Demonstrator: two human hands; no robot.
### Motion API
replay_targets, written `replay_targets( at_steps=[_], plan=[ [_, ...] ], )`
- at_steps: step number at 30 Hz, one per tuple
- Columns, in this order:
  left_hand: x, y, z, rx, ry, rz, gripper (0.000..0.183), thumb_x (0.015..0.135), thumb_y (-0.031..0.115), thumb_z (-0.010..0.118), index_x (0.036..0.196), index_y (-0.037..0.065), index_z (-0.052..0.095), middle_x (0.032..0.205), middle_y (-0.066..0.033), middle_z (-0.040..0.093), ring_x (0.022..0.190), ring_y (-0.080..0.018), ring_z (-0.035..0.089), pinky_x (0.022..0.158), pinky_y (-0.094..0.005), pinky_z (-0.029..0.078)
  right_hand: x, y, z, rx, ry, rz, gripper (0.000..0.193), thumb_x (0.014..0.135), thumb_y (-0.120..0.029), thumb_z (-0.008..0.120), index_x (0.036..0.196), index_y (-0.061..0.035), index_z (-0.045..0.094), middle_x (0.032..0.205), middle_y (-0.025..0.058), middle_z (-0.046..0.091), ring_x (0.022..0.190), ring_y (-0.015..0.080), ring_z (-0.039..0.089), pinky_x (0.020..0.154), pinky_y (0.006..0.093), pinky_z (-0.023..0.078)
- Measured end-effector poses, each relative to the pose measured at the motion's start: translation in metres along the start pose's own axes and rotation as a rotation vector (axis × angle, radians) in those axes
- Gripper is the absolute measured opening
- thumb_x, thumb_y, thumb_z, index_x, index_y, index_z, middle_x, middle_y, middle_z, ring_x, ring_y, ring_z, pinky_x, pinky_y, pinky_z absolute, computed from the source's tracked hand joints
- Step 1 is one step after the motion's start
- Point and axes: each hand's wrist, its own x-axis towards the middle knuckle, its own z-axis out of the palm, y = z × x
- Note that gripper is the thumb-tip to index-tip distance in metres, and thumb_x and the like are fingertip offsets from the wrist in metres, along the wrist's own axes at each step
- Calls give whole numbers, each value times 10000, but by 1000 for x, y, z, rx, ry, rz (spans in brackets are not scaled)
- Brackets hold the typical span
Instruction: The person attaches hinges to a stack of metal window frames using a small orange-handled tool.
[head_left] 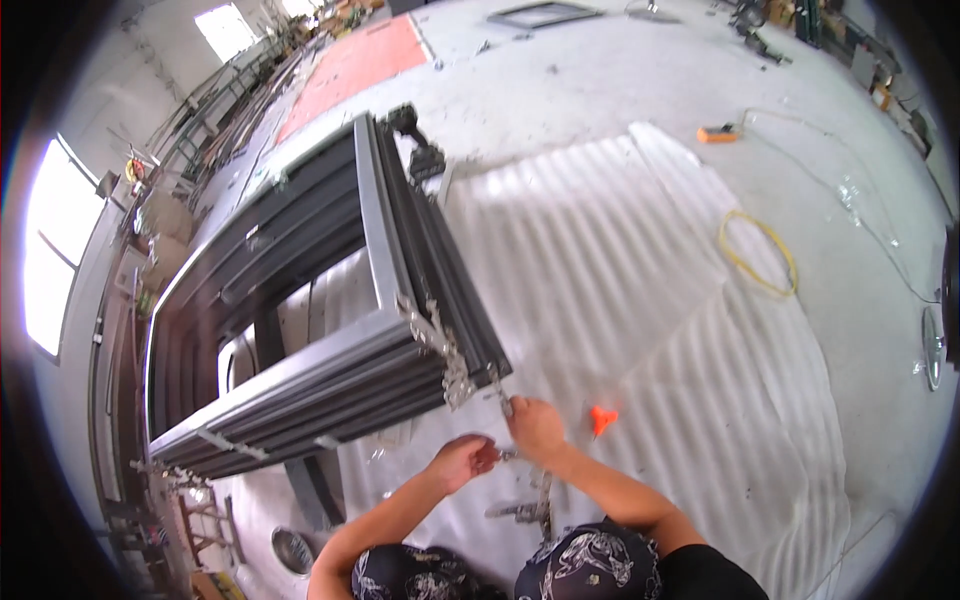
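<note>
A stack of dark grey metal frames (pixel 375 345) stands tilted in front of me, to the left. Silvery small metal fittings (pixel 455 375) hang along its near right corner. My right hand (pixel 537 430) is closed just below that corner, its fingertips on a small metal piece (pixel 503 398). Lower and to the left, my left hand (pixel 465 460) has its fingers curled together. Beside its fingertips is another small metal bit (pixel 508 454); whether the hand grips it is hard to see. Between my knees lie more metal pieces (pixel 522 512).
A cordless drill (pixel 424 160) rests on the stack's far corner. Pale foam sheeting (pixel 600 270) covers the floor to the right, with an orange three-armed piece (pixel 602 420) and a yellow hoop (pixel 757 252). A metal bowl (pixel 292 550) sits lower left.
</note>
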Motion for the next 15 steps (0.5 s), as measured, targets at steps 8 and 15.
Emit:
replay_targets(
  at_steps=[8,15],
  plan=[
    [-4,15,34,22,-61,71,156,945,189,561,1036,74,615,970,-92,680,915,-233,662,817,-371,544,24,-7,-30,1,-232,88,201,849,-222,564,813,-28,597,737,213,636,736,428,621,665,520,500],
    [-5,11,39,136,14,82,149,960,170,538,1036,66,612,969,-93,682,911,-227,661,827,-368,536,19,1,-6,-30,-189,24,122,824,-147,549,818,-32,588,737,185,647,714,392,633,620,498,506]
  ],
)
